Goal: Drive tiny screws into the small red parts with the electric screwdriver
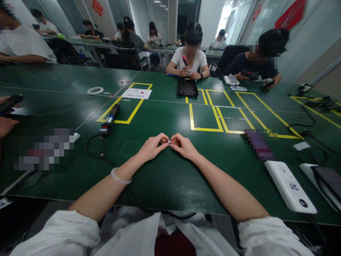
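Note:
My left hand [156,145] and my right hand [183,145] meet in front of me, a little above the green table [160,181]. Between their fingertips is a tiny part with red and pale spots [169,142]; its kind is too small to tell. Thumb and forefinger of each hand are closed in a pinch on it. A pale bangle [121,176] circles my left wrist. Left of my hands lies an electric screwdriver [113,113] with a dark body and a cable.
Yellow tape outlines [206,129] mark the table. A white power bank [290,186] and a phone [259,145] lie at the right. Across the table a person works over a black tray [187,88]. A paper sheet [137,93] and a white ring [95,91] lie farther left.

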A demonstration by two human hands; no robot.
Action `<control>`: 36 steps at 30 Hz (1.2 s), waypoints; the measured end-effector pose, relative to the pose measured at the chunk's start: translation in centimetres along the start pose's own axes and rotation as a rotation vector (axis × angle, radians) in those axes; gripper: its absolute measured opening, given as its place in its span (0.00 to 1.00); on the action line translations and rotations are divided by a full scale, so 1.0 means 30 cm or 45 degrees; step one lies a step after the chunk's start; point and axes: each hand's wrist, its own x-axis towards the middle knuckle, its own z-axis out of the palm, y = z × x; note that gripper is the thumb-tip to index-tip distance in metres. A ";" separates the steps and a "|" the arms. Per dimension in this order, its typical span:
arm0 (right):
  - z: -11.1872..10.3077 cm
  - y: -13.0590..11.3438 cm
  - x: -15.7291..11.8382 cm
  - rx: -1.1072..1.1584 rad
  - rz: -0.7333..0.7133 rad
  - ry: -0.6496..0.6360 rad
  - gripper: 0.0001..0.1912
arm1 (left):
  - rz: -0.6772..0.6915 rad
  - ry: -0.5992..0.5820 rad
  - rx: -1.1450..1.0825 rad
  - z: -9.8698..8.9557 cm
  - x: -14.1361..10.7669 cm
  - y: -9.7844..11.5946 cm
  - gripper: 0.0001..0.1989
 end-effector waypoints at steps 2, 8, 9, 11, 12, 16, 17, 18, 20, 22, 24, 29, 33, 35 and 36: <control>-0.001 -0.001 0.000 -0.005 0.004 -0.001 0.09 | 0.000 -0.003 -0.010 0.000 0.000 0.000 0.11; -0.006 -0.009 0.001 -0.022 0.024 -0.003 0.08 | -0.007 -0.040 -0.034 -0.006 0.000 0.010 0.13; -0.006 -0.010 0.002 -0.020 0.028 -0.001 0.08 | -0.008 -0.044 -0.036 -0.008 0.000 0.012 0.13; -0.006 -0.009 0.002 -0.019 0.029 0.002 0.08 | -0.010 -0.052 -0.043 -0.009 0.000 0.013 0.14; -0.006 -0.008 0.002 -0.020 0.026 0.003 0.08 | -0.012 -0.054 -0.046 -0.010 0.000 0.014 0.14; -0.003 0.001 0.001 -0.026 0.017 -0.006 0.08 | -0.020 -0.070 -0.029 -0.010 0.001 0.012 0.15; -0.002 0.003 0.001 -0.030 0.021 -0.011 0.08 | -0.022 -0.072 -0.020 -0.010 0.001 0.012 0.15; -0.001 0.005 0.001 -0.036 0.025 -0.020 0.08 | -0.024 -0.076 -0.010 -0.010 0.002 0.012 0.15; 0.001 0.007 0.001 -0.052 0.032 -0.036 0.08 | -0.025 -0.075 0.008 -0.011 0.003 0.012 0.15; 0.002 0.007 0.002 -0.066 0.029 -0.049 0.07 | -0.020 -0.070 0.023 -0.012 0.003 0.011 0.15; 0.002 0.007 0.002 -0.070 0.026 -0.051 0.07 | -0.018 -0.067 0.033 -0.013 0.003 0.009 0.15; 0.001 0.005 0.001 -0.081 0.012 -0.049 0.07 | -0.006 -0.046 0.060 -0.017 0.003 0.002 0.15; 0.001 0.003 0.000 -0.091 0.018 -0.053 0.07 | 0.014 0.115 0.160 -0.054 0.013 -0.019 0.15; 0.002 0.004 0.001 -0.092 0.026 -0.057 0.07 | 0.005 0.248 0.271 -0.097 0.020 -0.047 0.16; 0.002 0.005 0.001 -0.091 0.024 -0.059 0.07 | -0.010 0.321 0.341 -0.124 0.022 -0.068 0.16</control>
